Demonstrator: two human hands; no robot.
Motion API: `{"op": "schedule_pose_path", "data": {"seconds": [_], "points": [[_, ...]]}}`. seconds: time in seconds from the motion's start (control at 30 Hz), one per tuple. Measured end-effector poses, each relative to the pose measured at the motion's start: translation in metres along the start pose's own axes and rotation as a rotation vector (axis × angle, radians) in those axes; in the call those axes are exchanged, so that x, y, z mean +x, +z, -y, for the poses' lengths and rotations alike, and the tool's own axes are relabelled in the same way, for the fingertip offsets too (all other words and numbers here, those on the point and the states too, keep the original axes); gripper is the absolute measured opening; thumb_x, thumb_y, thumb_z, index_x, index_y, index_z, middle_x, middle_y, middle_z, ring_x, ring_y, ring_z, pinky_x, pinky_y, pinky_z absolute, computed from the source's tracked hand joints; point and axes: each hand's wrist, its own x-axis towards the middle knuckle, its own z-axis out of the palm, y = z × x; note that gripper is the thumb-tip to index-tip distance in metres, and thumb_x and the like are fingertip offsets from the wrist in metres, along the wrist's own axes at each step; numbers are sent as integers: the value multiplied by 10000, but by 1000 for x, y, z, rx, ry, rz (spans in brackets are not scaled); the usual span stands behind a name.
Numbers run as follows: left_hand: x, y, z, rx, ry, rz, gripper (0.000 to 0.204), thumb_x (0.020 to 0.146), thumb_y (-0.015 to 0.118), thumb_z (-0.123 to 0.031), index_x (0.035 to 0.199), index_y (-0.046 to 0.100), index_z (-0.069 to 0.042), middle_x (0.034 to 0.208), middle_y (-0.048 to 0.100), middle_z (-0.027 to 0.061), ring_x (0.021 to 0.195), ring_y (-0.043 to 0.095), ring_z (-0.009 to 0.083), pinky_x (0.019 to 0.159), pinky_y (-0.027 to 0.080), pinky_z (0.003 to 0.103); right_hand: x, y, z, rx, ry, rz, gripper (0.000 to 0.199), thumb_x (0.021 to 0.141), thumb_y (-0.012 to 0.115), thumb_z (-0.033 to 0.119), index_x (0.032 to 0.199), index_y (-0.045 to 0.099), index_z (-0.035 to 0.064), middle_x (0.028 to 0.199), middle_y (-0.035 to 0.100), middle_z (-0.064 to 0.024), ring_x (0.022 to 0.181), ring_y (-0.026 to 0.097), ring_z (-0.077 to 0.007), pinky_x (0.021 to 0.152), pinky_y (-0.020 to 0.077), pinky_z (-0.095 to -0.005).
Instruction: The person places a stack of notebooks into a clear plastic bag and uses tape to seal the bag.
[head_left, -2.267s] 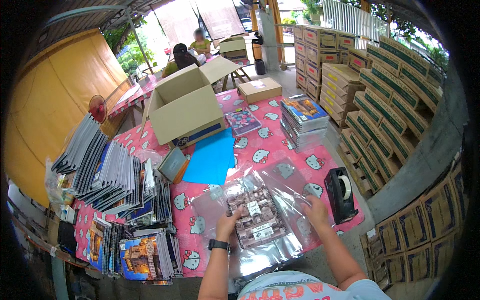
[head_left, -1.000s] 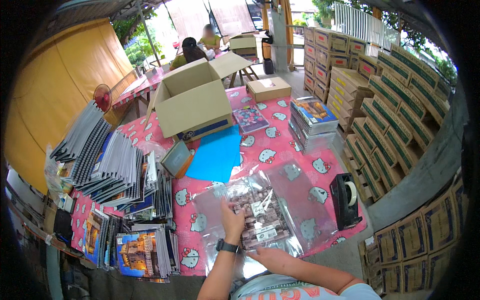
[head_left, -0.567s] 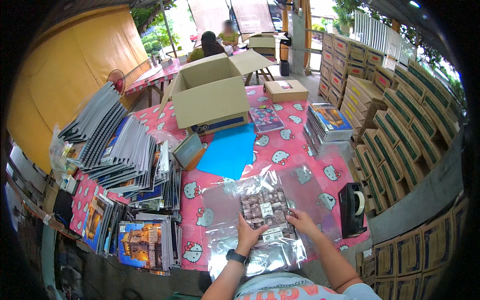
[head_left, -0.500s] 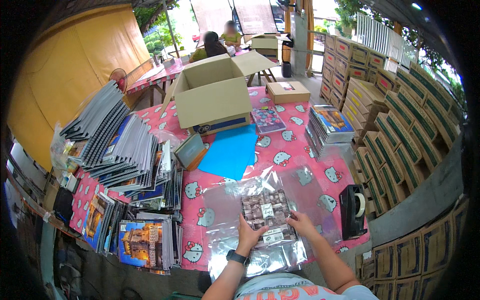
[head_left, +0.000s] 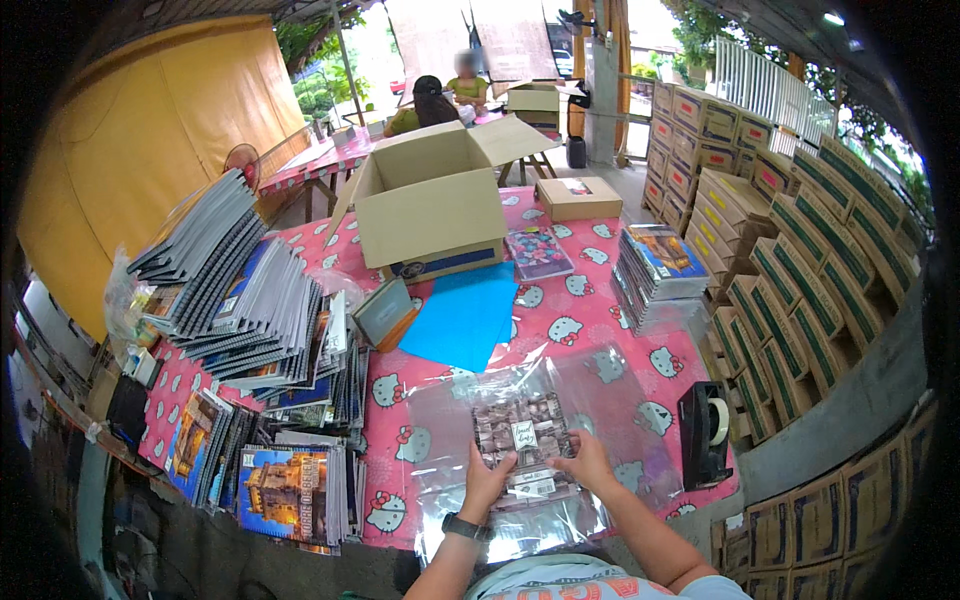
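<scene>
A spiral notebook with a grey photo-patterned cover and a white label lies in front of me on clear plastic sheets. My left hand grips its lower left edge, thumb resting on the cover. At the opposite edge, my right hand holds it the same way, its thumb pointing inward. The fingers under both edges are hidden. Shiny plastic spreads below and around the notebook; whether the notebook is inside a plastic cover, I cannot tell.
Piles of spiral notebooks crowd the left side. Blue sheets lie ahead, before an open carton. A black tape dispenser and a notebook stack stand right. Two people sit at a far table.
My right hand has moved left and closed on the notebook's right edge. The notebook has shifted slightly left and now sits straighter between both hands.
</scene>
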Motion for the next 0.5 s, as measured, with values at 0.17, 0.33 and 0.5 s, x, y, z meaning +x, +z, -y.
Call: {"op": "schedule_pose_path", "data": {"seconds": [0.17, 0.33, 0.5], "points": [[-1, -1, -4, -437, -210, 28, 527, 932, 436, -343, 1294, 388, 37, 1190, 540, 138, 1044, 533, 216, 909, 390, 303, 9, 6, -28, 78, 7, 61, 854, 629, 807, 254, 1289, 356, -46, 1098, 578, -182, 976, 575, -213, 859, 438, -311], [-4, -6, 10, -363, -130, -92, 419, 940, 452, -237, 1265, 455, 26, 1158, 569, 98, 1018, 532, 157, 895, 389, 254, 5, -2, -10, 256, -5, 149, 738, 670, 773, 213, 1254, 396, -34, 1085, 598, -144, 984, 566, -191, 858, 428, -299], [-5, 4, 6, -204, -109, -215, 394, 915, 497, -251, 1199, 522, 20, 1117, 605, 121, 1001, 559, 167, 874, 408, 264, 12, 3, -27, 341, 4, 181, 703, 685, 756, 166, 1257, 396, -30, 1078, 601, -124, 975, 561, -174, 862, 422, -292]]}}
